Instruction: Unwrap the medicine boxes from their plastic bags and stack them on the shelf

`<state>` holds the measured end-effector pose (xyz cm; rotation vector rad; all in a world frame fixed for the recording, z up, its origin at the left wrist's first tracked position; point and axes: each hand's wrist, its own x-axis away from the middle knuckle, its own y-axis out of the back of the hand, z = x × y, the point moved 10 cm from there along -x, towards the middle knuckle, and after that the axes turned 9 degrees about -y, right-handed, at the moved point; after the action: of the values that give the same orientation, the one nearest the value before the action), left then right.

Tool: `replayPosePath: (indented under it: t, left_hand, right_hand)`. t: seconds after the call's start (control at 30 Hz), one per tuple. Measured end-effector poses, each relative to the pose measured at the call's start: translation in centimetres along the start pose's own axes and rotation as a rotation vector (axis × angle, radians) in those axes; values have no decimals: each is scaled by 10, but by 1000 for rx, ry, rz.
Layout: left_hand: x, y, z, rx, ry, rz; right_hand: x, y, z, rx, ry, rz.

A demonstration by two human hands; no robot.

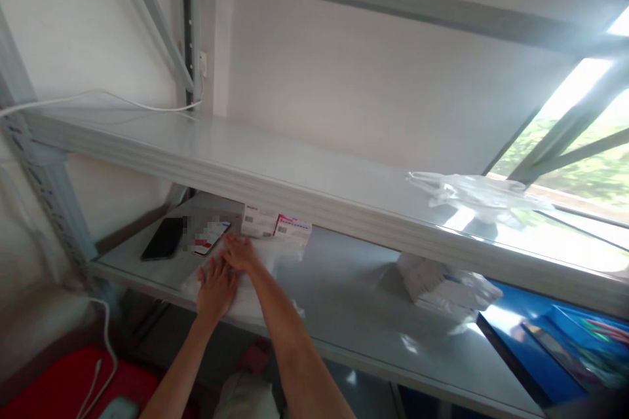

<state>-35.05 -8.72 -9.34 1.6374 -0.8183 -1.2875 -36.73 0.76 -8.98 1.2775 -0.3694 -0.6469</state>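
Note:
A translucent white plastic bag [249, 298] lies spread on the lower shelf [339, 281]. My left hand [215, 288] rests palm down on the bag's left part, its fingers stretched out. Just beyond it, my right hand [238, 253] lies on the bag's upper left edge, fingers extended and holding nothing that I can see. Two small white boxes, one plain [259, 220] and one with a pink stripe [292, 229], stand behind the bag. To the left of my hands are a dark phone [164, 238] and a phone with a lit screen [212, 238].
The upper shelf [295, 167] overhangs the back, carrying a clear plastic bag [472, 193]. Further right on the lower shelf lie a plastic-wrapped stack [437, 285] and a blue tray [584, 334] with coloured items. A white cable [107, 334] hangs beside a red seat [81, 380].

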Motion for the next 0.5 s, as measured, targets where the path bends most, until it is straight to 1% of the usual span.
replayPosePath:
  t: [0.1, 0.2, 0.27, 0.33, 0.4, 0.5]
  left_hand:
    - [2, 5, -1, 13, -5, -48]
    - [5, 15, 1, 38, 34, -121]
    - [6, 18, 1, 46, 53, -133]
    - [6, 17, 1, 53, 52, -106]
    - [6, 13, 3, 58, 49, -69]
    - [8, 5, 5, 61, 31, -25]
  right_hand:
    - [-2, 0, -12, 14, -41, -56]
    - [-4, 4, -20, 15, -93, -91]
    - [-4, 9, -17, -3, -112, -77]
    - [2, 16, -5, -54, -110, -45]
    - [19, 23, 10, -147, -121, -30]
    - [65, 31, 26, -262, -189, -82]
